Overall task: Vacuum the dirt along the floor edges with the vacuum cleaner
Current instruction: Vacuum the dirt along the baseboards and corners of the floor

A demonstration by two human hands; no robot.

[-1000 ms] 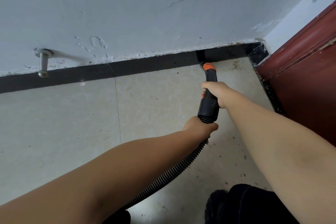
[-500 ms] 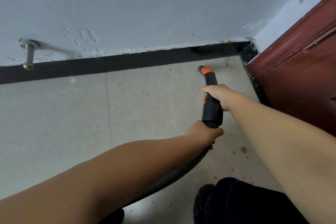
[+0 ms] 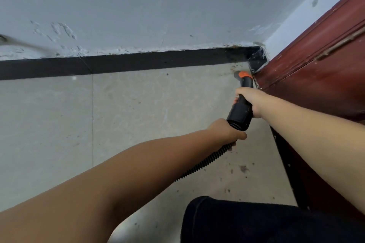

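Here, right hand [image 3: 249, 100] grips vacuum nozzle [image 3: 242, 102]; left hand [image 3: 227, 131] grips ribbed hose [image 3: 205, 163]; no legible markings.

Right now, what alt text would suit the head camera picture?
Two bare hands steer a black vacuum nozzle with an orange tip into the floor corner: the right hand grips the nozzle, the left hand the ribbed hose. Dirt specks dot the tiles beside a red door.

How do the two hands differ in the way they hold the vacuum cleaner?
The right hand grips the rigid black nozzle tube, nearer the orange tip; the left hand grips the ribbed hose just behind the tube. The right hand lies beside the red door; the left hand lies farther from it, over the floor tile. Both curl round the vacuum.
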